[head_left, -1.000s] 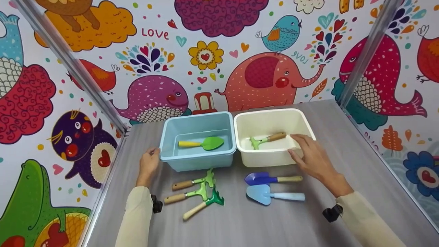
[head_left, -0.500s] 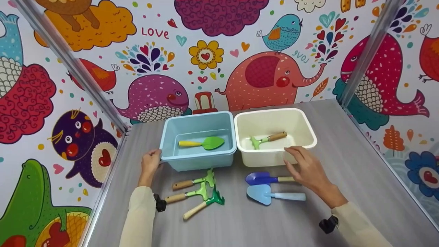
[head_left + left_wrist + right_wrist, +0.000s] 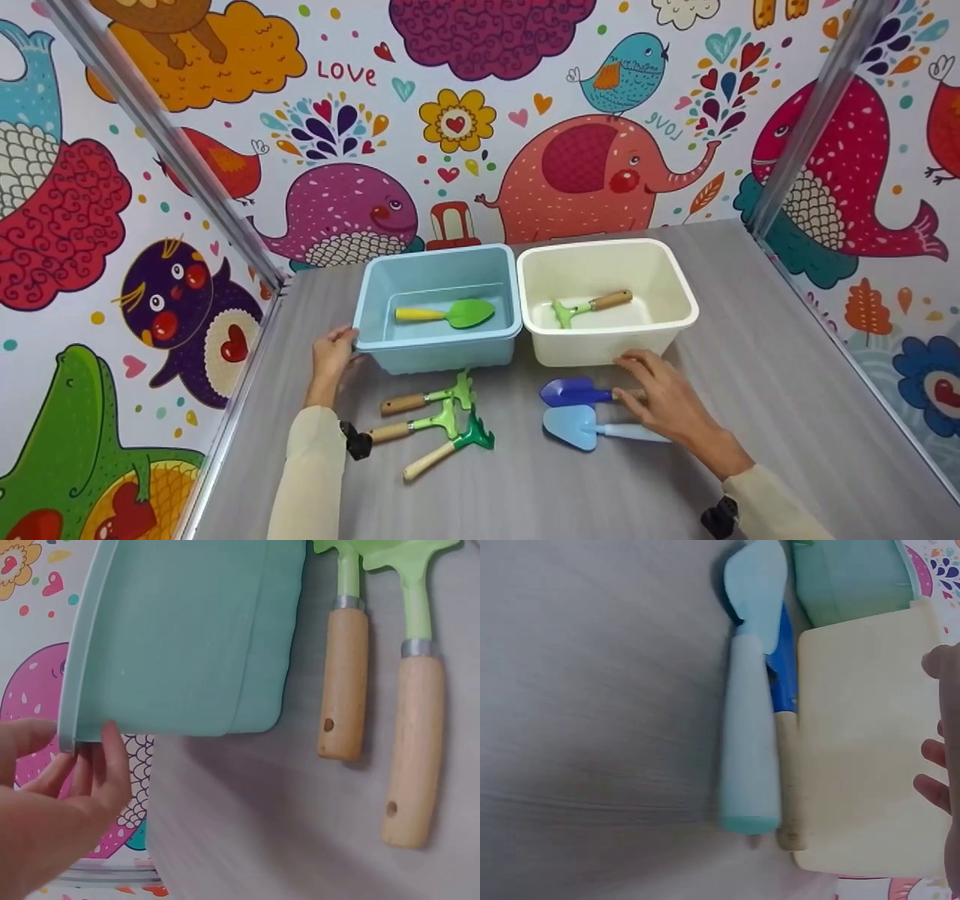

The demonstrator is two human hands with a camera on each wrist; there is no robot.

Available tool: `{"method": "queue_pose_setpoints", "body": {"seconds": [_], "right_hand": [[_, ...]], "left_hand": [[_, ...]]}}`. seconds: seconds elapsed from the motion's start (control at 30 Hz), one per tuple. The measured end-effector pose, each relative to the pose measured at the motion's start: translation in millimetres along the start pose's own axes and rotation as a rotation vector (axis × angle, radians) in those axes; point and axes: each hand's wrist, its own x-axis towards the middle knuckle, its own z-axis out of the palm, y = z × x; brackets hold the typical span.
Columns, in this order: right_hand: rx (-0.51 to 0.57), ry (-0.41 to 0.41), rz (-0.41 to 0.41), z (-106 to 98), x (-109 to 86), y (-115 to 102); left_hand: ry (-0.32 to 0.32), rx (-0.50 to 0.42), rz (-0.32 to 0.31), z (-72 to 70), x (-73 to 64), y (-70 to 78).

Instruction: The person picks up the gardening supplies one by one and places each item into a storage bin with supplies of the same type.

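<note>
Find left grip [image 3: 330, 364] curled on rim of blue bin [image 3: 442, 356], front left corner; nearly closed, pinching the rim between thumb and fingers. Find right grip [image 3: 667, 394] out to front right of blue bin, above handle of dark blue trowel [image 3: 570, 391]; partly open, with thumb and fingers parted, holding nothing. Can't tell about contact with the handle. See dark blue trowel lying on table [image 3: 510, 495], front right of blue bin; see light blue trowel [image 3: 574, 429] just beside, farther out from blue bin. Note green trowel [image 3: 469, 313] with yellow handle inside blue bin. Note cream bin [image 3: 600, 349] right beside blue bin, on its right, with brown-handled rake [image 3: 611, 300] inside. In front of blue bin, count first light green rake [image 3: 405, 404] closest, then second light green rake [image 3: 390, 432], then dark green rake [image 3: 435, 459] farthest. Behind blue bin, see patterned wall [image 3: 360, 127].
</note>
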Motion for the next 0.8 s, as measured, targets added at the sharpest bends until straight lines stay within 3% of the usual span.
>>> {"method": "queue_pose_setpoints", "body": {"seconds": [0.13,0.37,0.6,0.8], "right_hand": [[-0.013,-0.071,0.053,5.6,-13.4,-3.6],[-0.005,-0.172,0.122,11.6,-26.0,-5.5],[0.012,-0.215,0.156,17.4,-35.1,-9.6],[0.033,-0.300,0.184,20.8,-42.3,-15.4]], "left_hand": [[0.028,-0.037,-0.023,0.6,-0.1,-0.5],[0.078,-0.021,-0.037,2.3,-0.6,3.0],[0.059,-0.053,-0.040,1.1,-0.9,3.5],[0.036,-0.016,-0.052,1.9,-0.1,7.3]]}}
